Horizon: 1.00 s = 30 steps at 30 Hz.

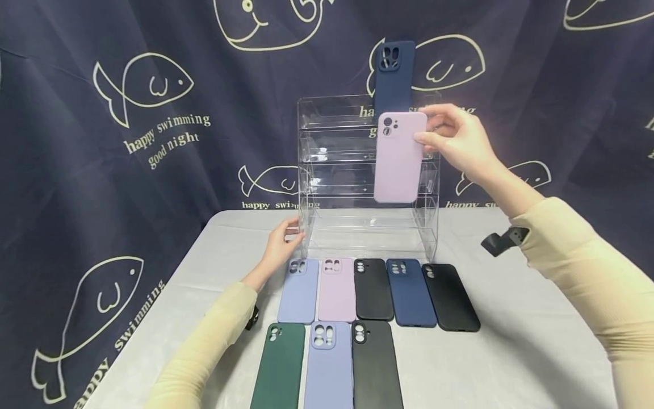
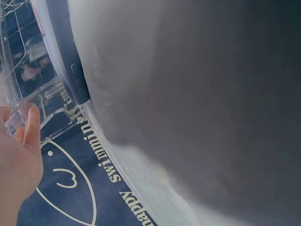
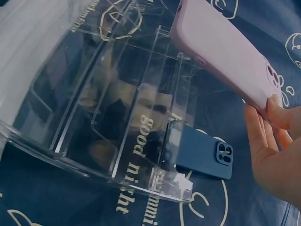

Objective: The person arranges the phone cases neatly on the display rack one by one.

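A pink phone case [image 1: 399, 159] is pinched near its upper right corner by my right hand [image 1: 457, 139], thumb on its outer face. It hangs upright in front of a clear tiered display rack [image 1: 368, 233]. Behind it, a dark blue phone case [image 1: 395, 76] stands in the rack's top tier, its lower part hidden; the right wrist view also shows this blue case [image 3: 204, 151]. My left hand [image 1: 281, 244] is at the rack's lower left side, fingertips right at the clear side wall. In the left wrist view the left hand [image 2: 21, 160] has extended fingers beside the clear plastic.
Several phone cases lie in two rows before the rack, among them a light blue case [image 1: 298, 292], a pink case [image 1: 337, 292], a black case [image 1: 452, 298] and a green case [image 1: 278, 369]. A white cloth covers the table [image 1: 536, 341]. A dark fish-print curtain [image 1: 204, 85] hangs behind.
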Each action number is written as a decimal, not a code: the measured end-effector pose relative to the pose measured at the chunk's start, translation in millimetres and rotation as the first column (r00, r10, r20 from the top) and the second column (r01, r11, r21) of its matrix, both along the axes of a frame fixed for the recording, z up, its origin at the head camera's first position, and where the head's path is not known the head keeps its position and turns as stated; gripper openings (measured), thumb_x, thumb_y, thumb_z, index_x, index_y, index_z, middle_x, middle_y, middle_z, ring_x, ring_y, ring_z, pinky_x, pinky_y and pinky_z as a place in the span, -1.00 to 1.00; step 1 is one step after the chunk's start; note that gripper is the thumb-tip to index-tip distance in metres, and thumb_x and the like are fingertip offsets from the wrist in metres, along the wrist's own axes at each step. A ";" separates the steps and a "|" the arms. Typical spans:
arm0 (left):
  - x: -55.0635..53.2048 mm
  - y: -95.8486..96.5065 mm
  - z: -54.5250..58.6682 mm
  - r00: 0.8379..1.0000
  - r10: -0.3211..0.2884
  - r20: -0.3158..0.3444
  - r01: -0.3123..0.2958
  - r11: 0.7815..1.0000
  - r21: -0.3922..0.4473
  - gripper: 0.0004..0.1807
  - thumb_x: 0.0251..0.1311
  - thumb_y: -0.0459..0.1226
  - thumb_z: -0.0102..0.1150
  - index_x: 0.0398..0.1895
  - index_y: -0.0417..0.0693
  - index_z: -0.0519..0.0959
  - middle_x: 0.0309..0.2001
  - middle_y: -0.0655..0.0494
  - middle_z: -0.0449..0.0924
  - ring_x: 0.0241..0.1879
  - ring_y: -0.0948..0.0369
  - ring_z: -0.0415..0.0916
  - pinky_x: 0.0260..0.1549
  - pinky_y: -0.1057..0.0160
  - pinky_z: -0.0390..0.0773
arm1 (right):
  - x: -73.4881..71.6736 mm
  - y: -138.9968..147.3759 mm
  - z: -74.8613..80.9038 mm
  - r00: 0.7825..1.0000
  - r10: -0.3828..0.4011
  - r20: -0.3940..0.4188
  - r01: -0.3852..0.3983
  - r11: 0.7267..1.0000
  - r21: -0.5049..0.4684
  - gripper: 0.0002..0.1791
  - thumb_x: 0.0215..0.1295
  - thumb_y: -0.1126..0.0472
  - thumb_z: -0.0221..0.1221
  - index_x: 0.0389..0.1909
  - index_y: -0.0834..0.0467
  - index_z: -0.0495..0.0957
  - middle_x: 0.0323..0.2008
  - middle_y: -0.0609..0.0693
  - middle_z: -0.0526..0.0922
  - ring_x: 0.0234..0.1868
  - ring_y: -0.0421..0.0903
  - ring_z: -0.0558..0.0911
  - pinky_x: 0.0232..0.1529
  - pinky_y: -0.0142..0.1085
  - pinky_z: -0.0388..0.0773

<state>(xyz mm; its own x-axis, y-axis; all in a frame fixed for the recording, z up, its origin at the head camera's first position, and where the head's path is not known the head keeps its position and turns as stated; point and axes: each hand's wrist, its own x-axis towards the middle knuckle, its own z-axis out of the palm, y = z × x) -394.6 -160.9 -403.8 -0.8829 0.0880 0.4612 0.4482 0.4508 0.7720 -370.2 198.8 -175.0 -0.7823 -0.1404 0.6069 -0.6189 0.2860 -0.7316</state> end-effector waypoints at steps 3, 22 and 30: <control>-0.4 -1.8 1.3 1.000 0.008 -0.007 -0.008 1.000 -0.001 -0.53 0.15 -0.37 0.21 0.14 -0.30 0.40 0.06 -0.23 0.51 -0.03 -0.09 0.56 -0.10 0.12 0.67 | -6.8 -7.5 10.2 1.000 -0.007 -0.018 0.007 1.000 -0.016 -0.52 0.08 0.41 0.29 0.08 0.22 0.49 -0.45 -0.18 0.58 -0.46 -0.36 0.64 -0.38 -0.53 0.66; -0.4 -0.4 3.6 1.000 -0.002 0.007 0.002 1.000 0.029 -0.56 0.16 -0.38 0.20 0.12 -0.27 0.42 0.08 -0.21 0.51 -0.03 -0.08 0.57 -0.11 0.13 0.67 | -48.1 -42.2 62.9 0.998 -0.041 0.037 0.044 0.994 -0.098 -0.44 0.07 0.40 0.29 0.15 0.21 0.43 -0.42 -0.14 0.53 -0.40 -0.33 0.59 -0.34 -0.54 0.65; 9.9 0.7 7.7 0.999 -0.016 0.033 0.014 0.998 0.054 -0.54 0.14 -0.42 0.21 0.13 -0.33 0.40 0.09 -0.28 0.49 -0.02 -0.13 0.55 -0.09 0.13 0.66 | -73.7 -59.5 73.2 0.996 -0.083 0.016 0.084 0.985 -0.151 -0.49 0.07 0.42 0.27 0.11 0.23 0.45 -0.43 -0.15 0.50 -0.47 -0.33 0.55 -0.36 -0.54 0.65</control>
